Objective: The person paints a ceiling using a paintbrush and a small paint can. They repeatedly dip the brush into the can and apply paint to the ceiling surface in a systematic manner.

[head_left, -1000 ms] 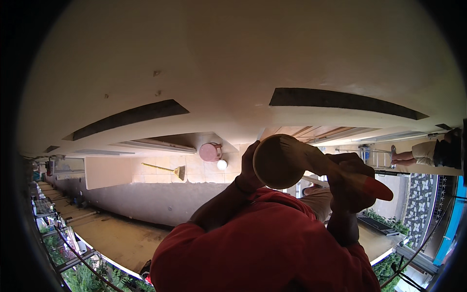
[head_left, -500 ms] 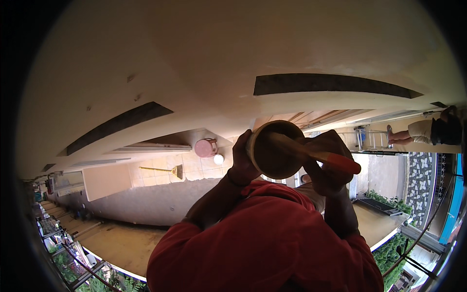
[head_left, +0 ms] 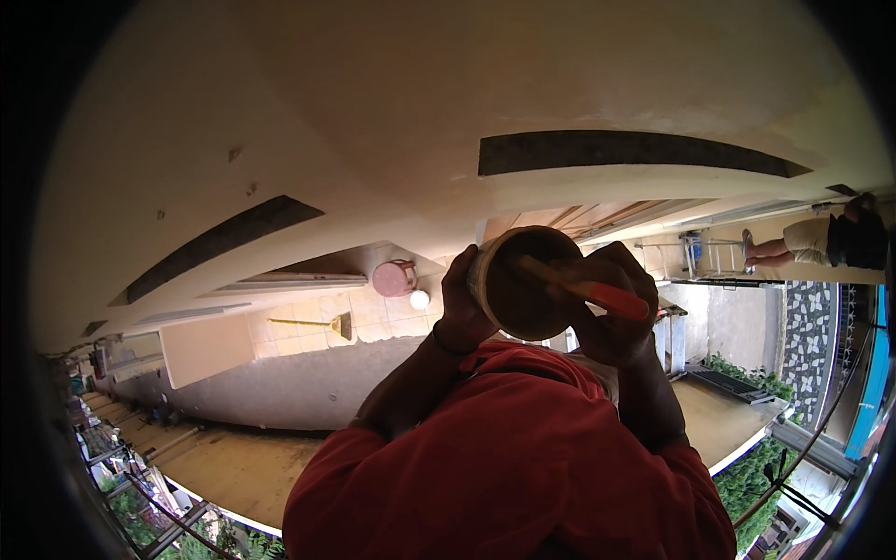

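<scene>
My left hand (head_left: pixel 464 303) grips the side of a round, open-topped pot (head_left: pixel 483 291), its fingers around the near-left wall. The pot is tilted so that its dark inside shows; I cannot make out what is in it. In my right hand (head_left: pixel 611 322) is a tool with a wooden handle and an orange-red end (head_left: pixel 618 301). The fingers are closed about the handle, and its far part reaches into the pot. The tool's working end is hidden in the dark there, so its kind cannot be told.
A ceiling (head_left: pixel 392 84) with long dark slots spreads close above. Far below are a broom (head_left: pixel 338 326), a pink stool (head_left: pixel 395 278) and a white round thing (head_left: pixel 419 300). At the right, another person (head_left: pixel 812 243) stands near a metal ladder (head_left: pixel 723 255). A ledge (head_left: pixel 243 467) runs behind me.
My right hand and the tool have shifted left, toward the pot, with the orange-red end nearer its rim. My left hand and the pot have barely moved.
</scene>
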A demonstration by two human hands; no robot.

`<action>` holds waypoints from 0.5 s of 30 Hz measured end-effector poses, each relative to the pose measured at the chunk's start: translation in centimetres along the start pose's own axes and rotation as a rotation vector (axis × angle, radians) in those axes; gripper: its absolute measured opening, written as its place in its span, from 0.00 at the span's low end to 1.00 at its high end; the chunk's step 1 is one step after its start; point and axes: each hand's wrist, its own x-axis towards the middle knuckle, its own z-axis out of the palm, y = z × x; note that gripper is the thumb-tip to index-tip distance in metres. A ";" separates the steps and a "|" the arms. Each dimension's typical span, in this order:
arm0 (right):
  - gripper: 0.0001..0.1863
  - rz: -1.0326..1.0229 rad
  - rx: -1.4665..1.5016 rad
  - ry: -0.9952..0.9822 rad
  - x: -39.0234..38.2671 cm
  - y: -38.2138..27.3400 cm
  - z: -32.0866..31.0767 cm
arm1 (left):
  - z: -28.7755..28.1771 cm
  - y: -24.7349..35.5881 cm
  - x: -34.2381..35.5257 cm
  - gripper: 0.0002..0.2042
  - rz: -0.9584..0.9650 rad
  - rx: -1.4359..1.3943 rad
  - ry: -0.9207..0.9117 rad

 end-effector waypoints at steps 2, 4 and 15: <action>0.16 -0.005 -0.012 -0.012 0.1 -0.1 -0.2 | 0.3 0.2 0.1 0.35 0.008 0.024 -0.004; 0.14 -0.017 0.004 0.037 0.2 -0.1 -0.5 | 0.5 0.3 0.3 0.35 -0.005 -0.106 -0.030; 0.22 0.239 0.194 0.323 -3.5 1.8 -3.4 | 0.5 -0.9 0.6 0.36 -0.205 -0.841 -0.082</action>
